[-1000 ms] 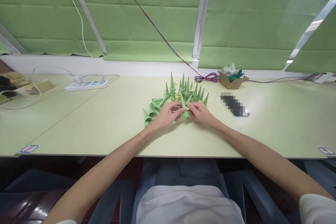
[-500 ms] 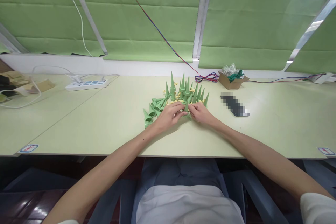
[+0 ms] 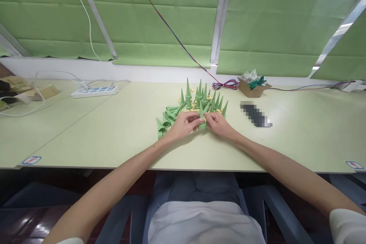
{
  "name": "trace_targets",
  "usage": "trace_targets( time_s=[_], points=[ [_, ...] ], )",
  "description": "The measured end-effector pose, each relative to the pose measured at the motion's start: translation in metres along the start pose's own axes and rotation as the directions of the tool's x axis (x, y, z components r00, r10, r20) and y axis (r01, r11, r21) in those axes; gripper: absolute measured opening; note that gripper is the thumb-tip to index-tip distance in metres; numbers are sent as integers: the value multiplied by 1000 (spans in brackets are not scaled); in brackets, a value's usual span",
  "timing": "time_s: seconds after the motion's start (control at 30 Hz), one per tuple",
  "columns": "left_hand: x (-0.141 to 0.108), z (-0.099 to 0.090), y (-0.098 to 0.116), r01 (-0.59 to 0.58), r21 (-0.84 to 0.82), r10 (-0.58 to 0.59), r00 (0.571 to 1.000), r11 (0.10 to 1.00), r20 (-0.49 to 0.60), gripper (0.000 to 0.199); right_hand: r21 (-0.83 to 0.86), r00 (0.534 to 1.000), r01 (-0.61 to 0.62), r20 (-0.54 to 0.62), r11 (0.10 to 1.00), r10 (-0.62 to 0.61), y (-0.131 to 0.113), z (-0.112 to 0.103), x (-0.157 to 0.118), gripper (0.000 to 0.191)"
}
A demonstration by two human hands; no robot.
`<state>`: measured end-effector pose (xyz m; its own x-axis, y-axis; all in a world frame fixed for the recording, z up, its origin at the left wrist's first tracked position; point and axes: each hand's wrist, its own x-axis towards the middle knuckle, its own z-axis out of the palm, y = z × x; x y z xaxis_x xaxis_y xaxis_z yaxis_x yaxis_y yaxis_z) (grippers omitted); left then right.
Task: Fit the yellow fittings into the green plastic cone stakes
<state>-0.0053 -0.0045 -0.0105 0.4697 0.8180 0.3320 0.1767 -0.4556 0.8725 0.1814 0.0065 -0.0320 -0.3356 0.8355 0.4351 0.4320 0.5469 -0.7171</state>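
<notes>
- While the left hand (image 3: pixel 185 124) gripped the green cone (image 3: pixel 201 113) between thumb and fingers, its long axis stood nearly upright, tip uppermost.
- The right hand (image 3: pixel 217 123) seemed to pinch a small yellow piece (image 3: pixel 205 120) at the cone's right side; the cone stood between both hands, neither clearly nearer.

No word, brand or number could be read anywhere in the frame. Two small stickers lay on the bench (image 3: pixel 114 137) along its front edge: the first sticker (image 3: pixel 32 160) at the lower left, just beside the seam in the surface, and the second sticker (image 3: pixel 355 165) at the far lower right. Each was pale with a blue border and a red mark inside, too small to make out as lettering or a symbol.
</notes>
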Motion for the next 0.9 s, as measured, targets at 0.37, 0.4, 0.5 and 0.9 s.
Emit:
trace_targets(
  time_s=[0.37, 0.4, 0.5, 0.9],
  points=[
    [6, -4, -6, 383, -559, -302, 924, 735, 236, 37, -133, 976, 212, -29, 968, -217, -4, -3, -5, 44],
    [6, -4, -6, 403, -588, -314, 915, 702, 251, 37, -143, 970, 235, -23, 961, -241, -4, -3, -5, 43],
    [6, -4, -7, 421, -624, -322, 907, 659, 272, 38, -151, 958, 278, -22, 949, -285, -5, -4, -5, 41],
    [4, -2, -3, 233, -463, -176, 971, 855, 162, 34, -166, 968, 220, -81, 961, -236, -8, -1, -4, 45]
  ],
)
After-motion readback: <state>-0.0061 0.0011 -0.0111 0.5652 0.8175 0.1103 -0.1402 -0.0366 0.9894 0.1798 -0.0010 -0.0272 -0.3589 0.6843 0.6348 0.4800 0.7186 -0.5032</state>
